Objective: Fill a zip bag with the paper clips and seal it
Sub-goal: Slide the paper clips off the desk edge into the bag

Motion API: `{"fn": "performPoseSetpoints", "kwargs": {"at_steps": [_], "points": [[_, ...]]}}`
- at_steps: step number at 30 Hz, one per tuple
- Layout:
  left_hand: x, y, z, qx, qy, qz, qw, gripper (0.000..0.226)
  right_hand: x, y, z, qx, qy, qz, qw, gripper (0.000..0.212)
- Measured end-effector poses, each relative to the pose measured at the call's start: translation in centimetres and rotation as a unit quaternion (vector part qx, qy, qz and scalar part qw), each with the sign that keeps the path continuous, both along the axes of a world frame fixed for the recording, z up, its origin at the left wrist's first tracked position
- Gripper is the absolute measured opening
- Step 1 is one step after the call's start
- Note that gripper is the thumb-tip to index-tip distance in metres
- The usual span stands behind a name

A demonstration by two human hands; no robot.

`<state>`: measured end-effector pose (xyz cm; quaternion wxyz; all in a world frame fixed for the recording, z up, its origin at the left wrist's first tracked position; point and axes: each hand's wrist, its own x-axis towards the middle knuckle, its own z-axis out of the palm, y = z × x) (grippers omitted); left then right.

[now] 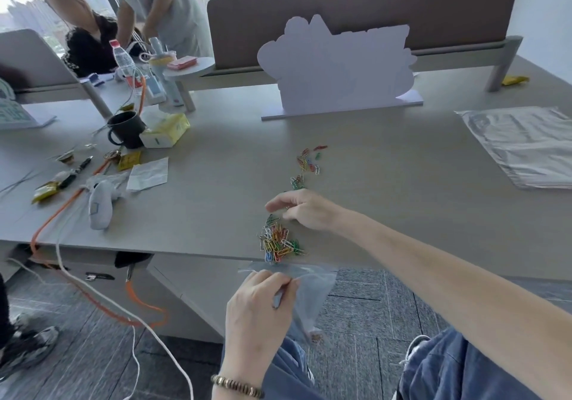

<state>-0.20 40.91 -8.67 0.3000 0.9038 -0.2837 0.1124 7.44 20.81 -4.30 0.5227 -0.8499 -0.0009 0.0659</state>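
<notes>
A: From the head view, where do things stand?

B: The left hand [258, 302] pinches the mouth of the clear zip bag [305, 300], held just below the desk [216, 183] edge. A few clips seem to lie at its bottom.

A: And the other?

B: The right hand [301, 209] hovers over the desk with fingers loosely curled and slightly apart, just behind the main pile of paper clips [278, 241] at the edge. I cannot tell whether it holds any. Smaller clusters [308, 159] lie farther back.

A: What could go wrong?

B: If the pile is swept off while the bag's mouth is narrow or off-line, clips would likely spill to the floor. Far clusters could be missed.
</notes>
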Motion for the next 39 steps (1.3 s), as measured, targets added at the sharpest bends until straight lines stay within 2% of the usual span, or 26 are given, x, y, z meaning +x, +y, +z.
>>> {"fn": "performPoseSetpoints", "kwargs": {"at_steps": [11, 15, 18, 22, 29, 39], "points": [[-0.2, 0.0, 0.1, -0.005, 0.001, 0.002, 1.0, 0.013, -2.1, -1.9, 0.0, 0.038, 0.043, 0.083, 0.995, 0.043], [-0.2, -0.1, 0.1, 0.002, 0.0, 0.003, 1.0, 0.016, -3.3, -2.6, 0.0, 0.076, 0.011, -0.008, 0.997, 0.038], [-0.2, -0.1, 0.1, -0.001, 0.002, 0.002, 1.0, 0.017, -4.0, -2.7, -0.3, 0.047, 0.0, -0.073, 0.996, 0.035], [-0.3, -0.1, 0.1, -0.002, -0.001, 0.001, 1.0, 0.018, -5.1, -1.6, -0.1, -0.004, 0.023, -0.036, 0.999, 0.039], [-0.2, 0.1, 0.5, -0.009, -0.011, 0.009, 1.0, 0.014, -7.6, -0.5, -0.1, 0.055, 0.066, 0.021, 0.996, 0.043], [0.0, 0.4, 0.0, 0.005, -0.009, 0.002, 1.0, 0.02, -6.1, -1.5, -0.9, 0.106, 0.021, -0.109, 0.988, 0.032]]}}
